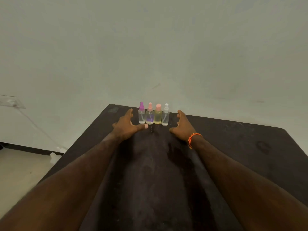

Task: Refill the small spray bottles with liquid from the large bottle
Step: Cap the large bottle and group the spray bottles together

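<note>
Several small spray bottles stand upright in a tight row at the far edge of the dark table [233,155]. From left they are a purple-capped bottle [141,114], a pink-capped bottle [149,115] with purple inside, a pink-capped bottle [158,115] of yellowish liquid and a white-capped bottle [165,115]. My left hand [125,125] is spread just left of the row, its thumb reaching in front of the purple-capped bottle. My right hand [183,126] is spread a little right of the row. Neither hand holds anything. No large bottle is in view.
A pale wall rises right behind the bottles. The table's left edge drops to a light floor, where a white plastic object [55,157] lies beside the table's left edge. An orange band [193,139] circles my right wrist. Small wet spots [154,131] sit in front of the row.
</note>
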### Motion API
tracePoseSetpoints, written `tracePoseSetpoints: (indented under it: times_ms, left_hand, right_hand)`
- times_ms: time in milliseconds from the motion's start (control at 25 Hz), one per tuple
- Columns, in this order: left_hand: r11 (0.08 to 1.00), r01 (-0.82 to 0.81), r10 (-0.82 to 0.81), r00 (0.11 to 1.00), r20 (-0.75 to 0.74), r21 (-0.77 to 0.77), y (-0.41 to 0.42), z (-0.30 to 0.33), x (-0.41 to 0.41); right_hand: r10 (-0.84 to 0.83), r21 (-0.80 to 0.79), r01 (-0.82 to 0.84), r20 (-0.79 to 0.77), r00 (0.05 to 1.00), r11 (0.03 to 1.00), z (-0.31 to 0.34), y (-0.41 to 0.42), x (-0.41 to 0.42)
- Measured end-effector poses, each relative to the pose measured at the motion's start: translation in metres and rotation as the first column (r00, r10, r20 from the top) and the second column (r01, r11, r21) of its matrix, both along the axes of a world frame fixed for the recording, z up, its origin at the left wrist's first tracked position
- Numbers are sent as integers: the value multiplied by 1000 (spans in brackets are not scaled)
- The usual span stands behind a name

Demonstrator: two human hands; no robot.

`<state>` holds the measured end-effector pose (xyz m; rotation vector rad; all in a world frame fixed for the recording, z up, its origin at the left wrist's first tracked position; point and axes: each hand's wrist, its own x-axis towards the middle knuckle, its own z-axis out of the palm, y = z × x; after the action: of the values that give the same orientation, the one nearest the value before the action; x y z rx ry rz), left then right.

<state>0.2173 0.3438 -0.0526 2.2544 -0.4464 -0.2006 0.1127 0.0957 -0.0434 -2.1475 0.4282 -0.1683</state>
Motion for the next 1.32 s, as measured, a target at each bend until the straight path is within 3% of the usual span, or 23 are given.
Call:
tracePoseSetpoints:
  times_ms: [160, 480, 640, 880, 1040, 1120, 1320]
  left_hand:
    - [966, 34, -60, 994, 96, 256, 7, 21, -74]
    - [852, 180, -330, 913, 238, 491, 2, 25, -232]
    - [752, 214, -450, 858, 248, 624, -4, 19, -284]
    - [728, 250, -502, 828, 249, 638, -19, 24, -311]
    - [676, 365, -619, 753, 224, 640, -50, 25, -336]
    - [664, 438, -662, 721, 205, 606, -73, 22, -351]
    - [660, 563, -695, 709, 120, 497, -128, 18, -389]
  right_hand:
    - [25, -183, -30, -30, 999, 983, 13, 21, -66]
    - [83, -564, -110, -75, 994, 819, 12, 58, -220]
    - [92, -639, -143, -112, 989, 756, 13, 63, -272]
    - [68, -658, -89, -58, 996, 748, 21, 62, -320]
    - [-31, -591, 115, 150, 988, 799, 26, 48, -371]
    - [-104, -602, 214, 214, 971, 769, 23, 39, -402]
    - [-403, -630, 342, 51, 914, 698, 19, 0, -459]
